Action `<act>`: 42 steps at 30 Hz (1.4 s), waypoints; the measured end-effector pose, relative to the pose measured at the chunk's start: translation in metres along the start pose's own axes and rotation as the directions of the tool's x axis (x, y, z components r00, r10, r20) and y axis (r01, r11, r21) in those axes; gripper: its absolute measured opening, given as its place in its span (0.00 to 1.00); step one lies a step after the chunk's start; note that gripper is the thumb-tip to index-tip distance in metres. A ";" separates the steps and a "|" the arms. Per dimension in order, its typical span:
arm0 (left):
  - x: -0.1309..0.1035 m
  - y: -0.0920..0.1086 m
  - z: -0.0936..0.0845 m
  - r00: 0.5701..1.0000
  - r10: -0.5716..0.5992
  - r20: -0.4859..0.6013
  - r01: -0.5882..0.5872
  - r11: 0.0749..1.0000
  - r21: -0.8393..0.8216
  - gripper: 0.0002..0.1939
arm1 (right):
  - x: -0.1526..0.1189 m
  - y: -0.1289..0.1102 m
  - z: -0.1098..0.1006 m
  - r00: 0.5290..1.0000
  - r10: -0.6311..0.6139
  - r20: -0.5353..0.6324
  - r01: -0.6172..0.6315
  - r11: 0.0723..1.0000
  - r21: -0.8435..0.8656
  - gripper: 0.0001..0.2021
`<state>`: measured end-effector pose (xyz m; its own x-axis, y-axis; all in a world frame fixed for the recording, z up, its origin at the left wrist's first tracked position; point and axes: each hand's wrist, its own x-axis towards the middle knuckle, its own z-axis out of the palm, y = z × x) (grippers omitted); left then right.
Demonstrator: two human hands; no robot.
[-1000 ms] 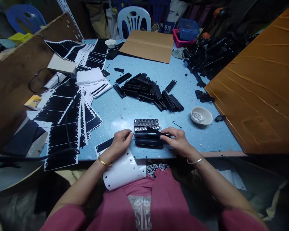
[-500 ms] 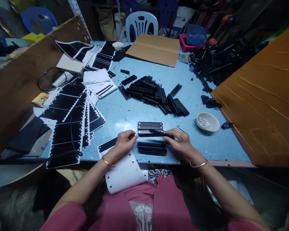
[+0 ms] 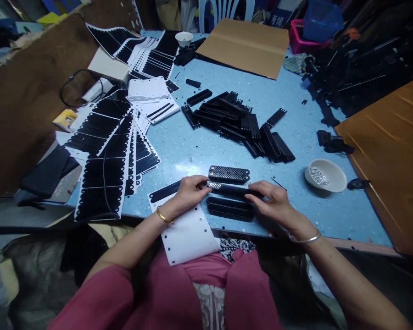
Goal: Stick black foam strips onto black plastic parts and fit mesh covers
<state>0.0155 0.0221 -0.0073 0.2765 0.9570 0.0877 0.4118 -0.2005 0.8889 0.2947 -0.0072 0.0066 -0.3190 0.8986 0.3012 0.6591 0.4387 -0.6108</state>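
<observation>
A thin black strip (image 3: 237,190) stretches over a narrow bar with a textured, shiny top (image 3: 215,185). My right hand (image 3: 274,200) pinches the strip's right end between thumb and fingers. At the bar's left end, the closed fingertips of my left hand (image 3: 188,196) grip it; exactly how they meet it is partly hidden. Just behind lie similar bars with diamond-patterned tops and rivets (image 3: 229,173), side by side. In front rest two smooth black bars (image 3: 230,209). Under my left forearm, a white backing sheet (image 3: 189,236) with one black strip hangs over the table edge.
A heap of black bars (image 3: 236,120) lies mid-table. Sheets of black strips (image 3: 103,169) spread along the left. A white bowl (image 3: 333,176) of small metal parts stands at right. Cardboard (image 3: 244,46) lies at the back; an orange-brown panel (image 3: 388,169) leans at right.
My right hand has brought the black strip down along the bar. My left fingers have closed in on the bar's left end. The camera view has tilted down and shifted left.
</observation>
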 end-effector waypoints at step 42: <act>0.006 0.005 0.002 0.929 -0.328 0.172 0.368 0.863 -0.345 0.11 | 0.033 -0.008 0.014 0.962 -0.116 0.248 0.159 0.973 -0.164 0.10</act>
<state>0.0209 0.0261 -0.0036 0.2716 0.9186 -0.2871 0.1579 0.2517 0.9548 0.2698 0.0188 0.0114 -0.5522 0.8144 0.1784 0.7025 0.5697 -0.4265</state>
